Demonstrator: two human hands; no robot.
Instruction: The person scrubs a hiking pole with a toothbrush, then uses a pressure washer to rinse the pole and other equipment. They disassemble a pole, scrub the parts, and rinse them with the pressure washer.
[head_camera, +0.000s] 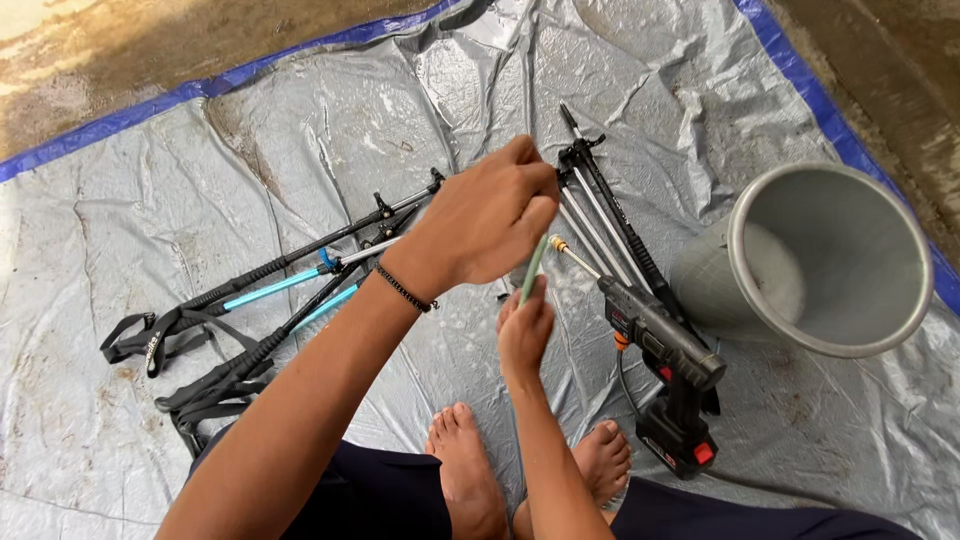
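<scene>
My left hand (488, 218), with a dark bead bracelet on the wrist, is closed over the top end of a thin pale green strip (533, 268). My right hand (524, 335) grips the strip's lower end from below. Both hands hold it upright above the grey tarp (330, 130). Just right of my hands lies a black cordless spray gun (668, 352) with red parts and a brass-tipped nozzle. Black trekking poles with blue sections (270, 290) lie to the left.
More black and silver poles (605, 215) lie folded behind the spray gun. A grey bucket (905, 250) lies on its side at the right. My bare feet (465, 470) rest on the tarp. Wet concrete borders the tarp's blue edge (120, 118).
</scene>
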